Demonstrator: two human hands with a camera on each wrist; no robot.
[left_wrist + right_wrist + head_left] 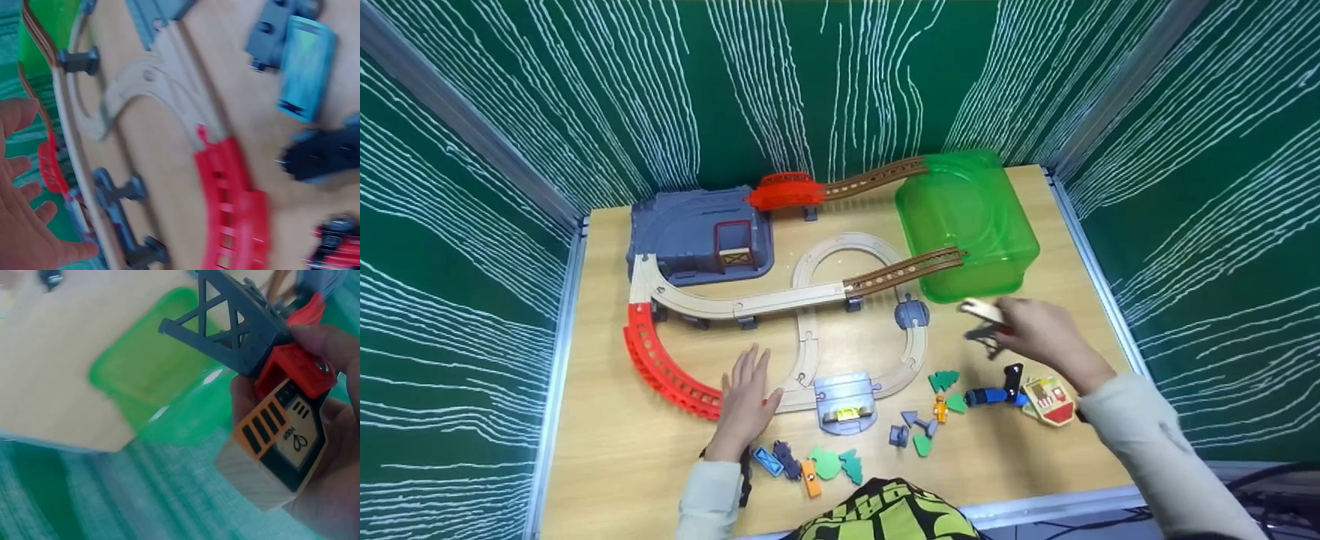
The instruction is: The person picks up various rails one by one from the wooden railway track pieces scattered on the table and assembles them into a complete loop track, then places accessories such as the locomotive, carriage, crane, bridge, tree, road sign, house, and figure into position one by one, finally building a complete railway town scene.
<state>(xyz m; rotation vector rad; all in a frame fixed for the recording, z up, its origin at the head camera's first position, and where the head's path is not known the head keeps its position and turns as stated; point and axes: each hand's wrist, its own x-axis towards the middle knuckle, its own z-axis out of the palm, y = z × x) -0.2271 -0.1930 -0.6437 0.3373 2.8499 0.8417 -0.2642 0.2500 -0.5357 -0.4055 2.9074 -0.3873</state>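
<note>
My right hand [1039,330] grips a toy crane [281,439] above the table, to the right of the track loop. The crane has a wooden block body, a red middle part and a dark grey lattice boom [225,332]. In the right wrist view, thumb and fingers wrap its red part and body. My left hand [746,397] is spread over the end of the red curved track [660,367], where it overlaps the wooden track [791,401]. Its fingers are apart and hold nothing. A grey crossing plate [840,386] lies just right of that hand.
An upturned green translucent bin [1020,262] and a grey molded base [682,240] carry raised tracks, joined by a red bridge [787,191]. Toy trees, a blue train [986,397], a pale house-shaped block [1050,401] and small cars [767,461] lie along the near side.
</note>
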